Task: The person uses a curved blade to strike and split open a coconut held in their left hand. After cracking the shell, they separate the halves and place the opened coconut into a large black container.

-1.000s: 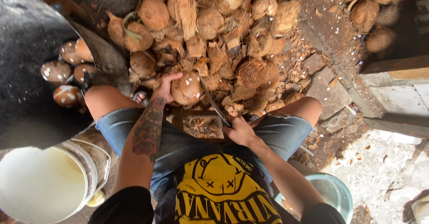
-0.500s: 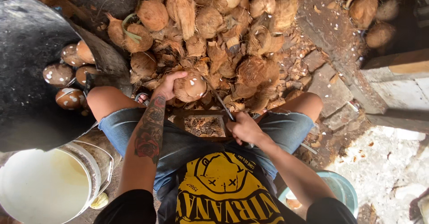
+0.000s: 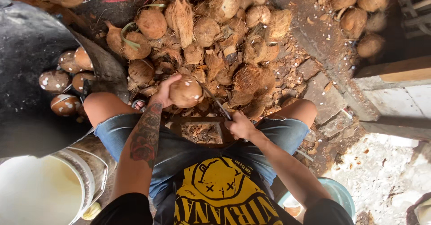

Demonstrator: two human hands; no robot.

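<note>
My left hand [image 3: 164, 90] grips a brown, husked coconut [image 3: 186, 92] in front of my knees. My right hand [image 3: 239, 126] is closed on the handle of a long dark knife [image 3: 214, 100], whose blade points up and left toward the coconut. Below both hands stands a small wooden box [image 3: 203, 131] with husk scraps inside, between my thighs. I sit in cut-off denim shorts and a black shirt with a yellow print.
A heap of coconuts and torn husks [image 3: 211, 41] lies ahead. Peeled coconuts [image 3: 63, 83] sit in a dark tub at left. A white bucket [image 3: 42, 193] stands lower left, a teal basin [image 3: 339, 196] lower right, more coconuts [image 3: 359, 9] upper right.
The knife blade has swung from beside the coconut to a lower angle, and my left hand has turned the coconut slightly. My right hand shifted a little.
</note>
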